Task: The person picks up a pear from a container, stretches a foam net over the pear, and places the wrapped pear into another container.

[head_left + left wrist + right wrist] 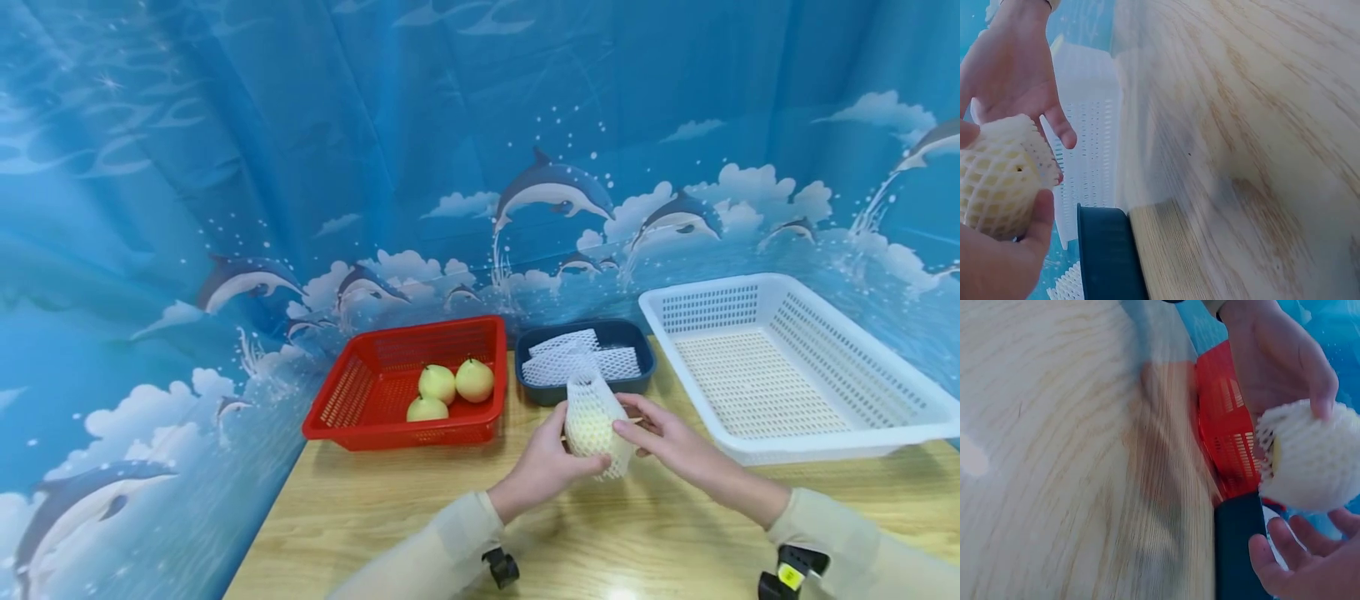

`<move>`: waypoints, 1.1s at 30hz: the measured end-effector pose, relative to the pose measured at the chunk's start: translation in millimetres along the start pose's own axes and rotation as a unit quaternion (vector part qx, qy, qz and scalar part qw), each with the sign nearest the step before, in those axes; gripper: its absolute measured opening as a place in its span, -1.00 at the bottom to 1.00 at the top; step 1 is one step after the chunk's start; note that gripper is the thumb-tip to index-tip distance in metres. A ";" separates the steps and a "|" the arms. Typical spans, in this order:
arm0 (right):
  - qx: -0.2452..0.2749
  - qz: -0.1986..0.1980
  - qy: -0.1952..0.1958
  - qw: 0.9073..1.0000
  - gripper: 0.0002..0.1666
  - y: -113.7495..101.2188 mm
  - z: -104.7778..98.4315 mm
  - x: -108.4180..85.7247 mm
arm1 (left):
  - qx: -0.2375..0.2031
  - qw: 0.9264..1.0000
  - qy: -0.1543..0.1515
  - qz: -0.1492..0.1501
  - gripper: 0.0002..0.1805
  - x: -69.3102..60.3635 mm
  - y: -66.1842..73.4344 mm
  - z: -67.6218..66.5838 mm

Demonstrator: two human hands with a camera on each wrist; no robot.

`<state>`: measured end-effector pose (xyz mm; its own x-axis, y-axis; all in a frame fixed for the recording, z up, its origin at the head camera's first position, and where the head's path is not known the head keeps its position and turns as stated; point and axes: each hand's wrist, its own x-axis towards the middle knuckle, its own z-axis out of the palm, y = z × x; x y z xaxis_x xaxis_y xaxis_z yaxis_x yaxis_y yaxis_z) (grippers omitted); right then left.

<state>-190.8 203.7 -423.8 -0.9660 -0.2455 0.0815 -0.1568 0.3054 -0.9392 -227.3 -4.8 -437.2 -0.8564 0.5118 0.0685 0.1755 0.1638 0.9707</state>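
Observation:
My left hand (542, 465) grips a pale yellow pear in a white foam net sleeve (594, 427), held above the table. The net's loose end stands up above the fruit. In the left wrist view, the covered pear (997, 181) shows a small dark spot through the net opening. My right hand (670, 443) is beside the pear's right side, its fingers loosely spread. The right wrist view shows the right hand's fingers (1285, 540) just below the wrapped pear, not curled round it.
A red basket (442, 432) with 3 bare pears (437, 384) stands at the left. Behind the hands is a dark blue tray (647, 358) with white foam nets (618, 363). A large white basket (825, 446) stands at the right on the wooden table (360, 517).

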 end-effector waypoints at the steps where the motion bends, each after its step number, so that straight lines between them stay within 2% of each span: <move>1: 0.014 0.005 -0.007 1.000 -0.26 0.4 -1.7 0.3 | -0.006 1.000 -0.002 0.001 -0.15 -0.4 0.1 -0.8; 6: 0.086 0.004 -0.070 0.994 -0.19 4.5 -7.6 0.2 | -0.014 1.000 -0.013 0.024 -0.17 -1.7 1.4 -4.1; 9: 0.101 -0.009 -0.086 0.991 -0.20 6.6 -7.6 -0.5 | -0.014 0.999 -0.020 0.039 -0.18 -1.1 1.2 -6.5; 11: 0.102 -0.010 -0.078 0.992 -0.21 6.7 -6.6 -0.9 | -0.020 0.999 -0.025 0.041 -0.18 -0.8 0.1 -8.2; 15: 0.091 -0.007 -0.058 0.994 -0.22 4.9 -5.2 -1.4 | -0.030 0.999 -0.026 0.024 -0.16 -0.6 -1.5 -10.9; 18: 0.083 -0.002 -0.042 0.996 -0.23 4.4 -4.3 -1.2 | -0.028 0.999 -0.018 0.009 -0.16 -0.4 -1.5 -11.4; 24: 0.076 -0.010 -0.007 0.997 -0.26 5.9 -1.6 0.8 | -0.016 1.000 0.003 0.001 -0.19 -0.8 0.1 -5.6; 28: 0.057 0.001 0.009 0.998 -0.25 6.3 1.7 1.2 | 0.012 1.000 0.018 -0.001 -0.14 -1.0 2.5 -1.2; 33: 0.033 0.011 0.009 0.999 -0.24 6.5 7.9 1.0 | 0.073 0.996 0.049 -0.007 -0.11 0.1 3.1 2.4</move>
<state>-191.1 198.2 -432.4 -0.9727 -0.2223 0.0671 -0.1233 0.2496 -0.9605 -225.7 -2.2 -434.7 -0.9009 0.4257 0.0842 0.2260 0.2945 0.9286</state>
